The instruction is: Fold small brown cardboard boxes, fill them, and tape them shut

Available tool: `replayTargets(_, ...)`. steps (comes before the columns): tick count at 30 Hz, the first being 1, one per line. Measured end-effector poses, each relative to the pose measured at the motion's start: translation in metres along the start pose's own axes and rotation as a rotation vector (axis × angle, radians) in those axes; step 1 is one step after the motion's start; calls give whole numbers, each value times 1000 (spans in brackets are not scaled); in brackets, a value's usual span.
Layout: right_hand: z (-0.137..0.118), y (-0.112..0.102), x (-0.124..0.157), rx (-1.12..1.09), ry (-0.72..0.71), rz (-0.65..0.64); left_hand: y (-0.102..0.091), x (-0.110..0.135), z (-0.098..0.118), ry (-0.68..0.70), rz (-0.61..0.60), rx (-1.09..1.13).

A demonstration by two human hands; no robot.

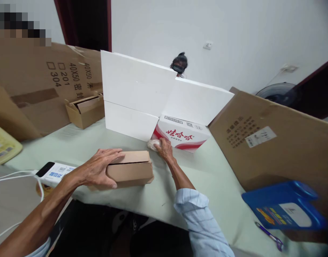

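Observation:
My left hand [101, 168] grips the left end of a small brown cardboard box [131, 172], thumb on the near side and fingers over the top. A dark gap runs along the box's upper edge, beside its lid flap. Farther off, my right hand [165, 150] is closed on a small whitish, crumpled bundle [153, 144]; its exact kind is unclear. That bundle lies on the pale green tabletop [86, 142], in front of a white carton with red markings [183, 132]. Part of the bundle is hidden by my fingers.
White panels [137, 82] stand upright at the back. Large cardboard sheets [260, 142] flank both sides. An open brown box [86, 111] sits back left, a phone-like device [55, 173] with cables front left. At right are a blue jug [284, 205] and purple pen-like tool [269, 235]. People are beyond.

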State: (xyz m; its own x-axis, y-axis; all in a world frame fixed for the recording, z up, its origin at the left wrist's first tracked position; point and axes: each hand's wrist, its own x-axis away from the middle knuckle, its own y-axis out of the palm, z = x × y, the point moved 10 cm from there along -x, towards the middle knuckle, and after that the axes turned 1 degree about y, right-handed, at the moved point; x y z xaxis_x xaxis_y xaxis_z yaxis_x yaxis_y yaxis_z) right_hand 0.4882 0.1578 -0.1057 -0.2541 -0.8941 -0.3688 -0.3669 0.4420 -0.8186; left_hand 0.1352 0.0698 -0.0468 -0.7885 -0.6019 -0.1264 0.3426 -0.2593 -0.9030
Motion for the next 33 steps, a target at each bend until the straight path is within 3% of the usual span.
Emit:
replayTargets(3, -10, -13, 3, -55, -24, 16, -17, 6, 4, -6, 42, 73)
replayTargets(7, -35, -46, 24, -160, -102, 101, -45, 27, -5, -75, 186, 170)
replayTargets(12, -91, -88, 89, -348, -296, 106, -52, 45, -13, -64, 218, 216)
replayTargets(17, -153, -123, 158, -428, -599, 102, -47, 43, -15, -87, 280, 301)
replayTargets(22, -178, -121, 178, -305, -730, -49, -52, 39, -22, -195, 436, 287)
replayTargets(26, -192, -110, 183, -193, -856, -245, -51, 34, -16, -179, 484, 312)
replayTargets(30, -200, -97, 183, 24, -895, -342, -58, 34, 3, -17, 586, 265)
replayTargets(33, -201, -87, 185, 159, -915, -384, -58, 34, 29, 204, 549, 189)
